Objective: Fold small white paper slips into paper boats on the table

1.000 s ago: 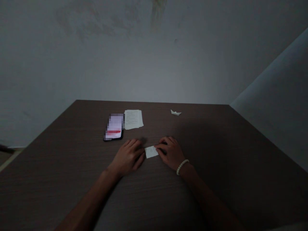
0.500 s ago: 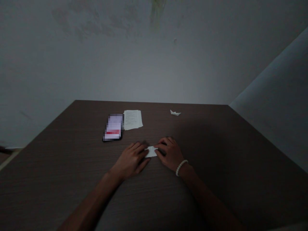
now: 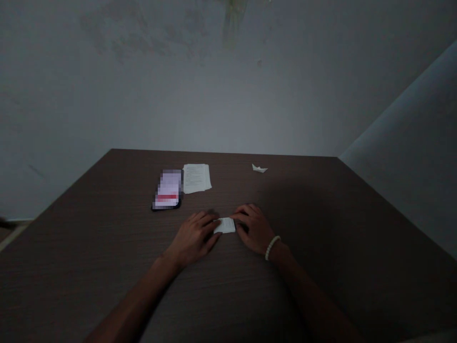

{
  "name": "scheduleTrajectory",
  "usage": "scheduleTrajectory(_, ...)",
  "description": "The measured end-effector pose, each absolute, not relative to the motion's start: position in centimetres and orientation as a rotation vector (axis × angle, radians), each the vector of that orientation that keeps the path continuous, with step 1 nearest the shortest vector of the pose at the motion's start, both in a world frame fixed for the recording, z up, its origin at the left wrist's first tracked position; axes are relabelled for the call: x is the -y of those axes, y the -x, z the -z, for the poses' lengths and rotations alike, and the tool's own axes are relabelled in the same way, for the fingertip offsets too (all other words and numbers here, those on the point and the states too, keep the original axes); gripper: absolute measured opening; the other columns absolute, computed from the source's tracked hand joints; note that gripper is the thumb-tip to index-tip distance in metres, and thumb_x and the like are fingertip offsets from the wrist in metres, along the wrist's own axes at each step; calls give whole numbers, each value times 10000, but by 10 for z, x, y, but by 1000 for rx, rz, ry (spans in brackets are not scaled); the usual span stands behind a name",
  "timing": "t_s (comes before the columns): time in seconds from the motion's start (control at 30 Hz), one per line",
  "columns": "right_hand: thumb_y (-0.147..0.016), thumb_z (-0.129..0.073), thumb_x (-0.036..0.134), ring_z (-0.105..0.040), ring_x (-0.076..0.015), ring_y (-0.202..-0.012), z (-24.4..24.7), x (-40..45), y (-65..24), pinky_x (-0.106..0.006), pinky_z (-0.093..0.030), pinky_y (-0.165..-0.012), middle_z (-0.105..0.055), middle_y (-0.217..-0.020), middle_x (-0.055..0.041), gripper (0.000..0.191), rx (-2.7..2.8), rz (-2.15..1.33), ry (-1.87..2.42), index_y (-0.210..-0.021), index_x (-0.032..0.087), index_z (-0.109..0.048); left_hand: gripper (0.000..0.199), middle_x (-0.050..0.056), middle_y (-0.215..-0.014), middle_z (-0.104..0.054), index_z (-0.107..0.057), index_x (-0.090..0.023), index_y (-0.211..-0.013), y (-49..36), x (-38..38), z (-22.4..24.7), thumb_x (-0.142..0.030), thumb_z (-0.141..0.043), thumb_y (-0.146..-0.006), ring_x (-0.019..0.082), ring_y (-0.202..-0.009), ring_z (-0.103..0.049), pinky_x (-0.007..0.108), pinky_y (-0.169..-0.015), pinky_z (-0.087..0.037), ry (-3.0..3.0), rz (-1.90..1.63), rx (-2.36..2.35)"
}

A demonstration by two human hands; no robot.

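A small folded piece of white printed paper (image 3: 225, 225) lies flat on the dark wooden table between my hands. My left hand (image 3: 194, 238) rests at its left edge, with the index finger on the paper and the thumb at the lower left corner. My right hand (image 3: 254, 227), with a beaded bracelet on the wrist, is at the right edge. Its index fingertip touches the upper right corner, and its thumb lies just beside the paper. The fingers of this hand are apart.
A phone (image 3: 167, 189) with a blurred screen lies at the left, beside a stack of printed sheets (image 3: 196, 178). Farther back stands a small white paper boat (image 3: 259, 168). The table (image 3: 135, 162) meets a grey wall behind.
My right thumb has moved off the paper to the right, and more of the paper's right side shows. My left hand has hardly moved.
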State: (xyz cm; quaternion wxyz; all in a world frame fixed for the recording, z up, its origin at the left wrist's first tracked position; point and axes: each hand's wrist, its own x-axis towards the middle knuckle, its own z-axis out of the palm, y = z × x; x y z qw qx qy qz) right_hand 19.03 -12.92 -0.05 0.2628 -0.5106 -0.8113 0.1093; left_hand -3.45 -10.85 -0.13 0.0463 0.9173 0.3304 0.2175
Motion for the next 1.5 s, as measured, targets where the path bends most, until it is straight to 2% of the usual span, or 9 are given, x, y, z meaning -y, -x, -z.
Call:
scheduleTrajectory(0.4, -806, -661, 168, -507, -211, -993, 5, 127, -187, -371, -411, -904, -608, -1012, -43, 154, 2159, -281, 1385, -947, 225, -687, 262, 88, -1023, -675, -643, -153, -1118, 36, 105, 7, -226, -472, -933, 238, -961, -572, 409, -838, -494, -2726, -708, -942)
scheduleTrajectory(0.53, -856, -631, 219, -514, -203, -968, 6, 126, -184, -360, -419, -893, -612, -986, -43, 73, 2154, -274, 1365, -902, 218, -687, 220, 78, -1011, -638, -680, -188, -1019, 32, 105, 1, -231, -481, -934, 228, -950, -538, 385, -821, -475, -2666, -639, -998)
scheduleTrajectory(0.73, -865, -637, 243, -514, -200, -965, 10, 125, -179, -355, -419, -891, -617, -976, -38, 60, 2136, -265, 1345, -872, 209, -686, 189, 70, -974, -601, -692, -191, -927, 23, 102, 2, -225, -506, -923, 224, -949, -514, 373, -835, -447, -2615, -654, -1057)
scheduleTrajectory(1.5, -826, -695, 240, -513, -206, -953, 12, 121, -185, -360, -445, -873, -629, -974, -49, 54, 2121, -257, 1317, -816, 187, -695, 167, 70, -889, -633, -719, -172, -874, 26, 96, 7, -224, -562, -900, 227, -882, -510, 360, -774, -447, -2566, -692, -1102)
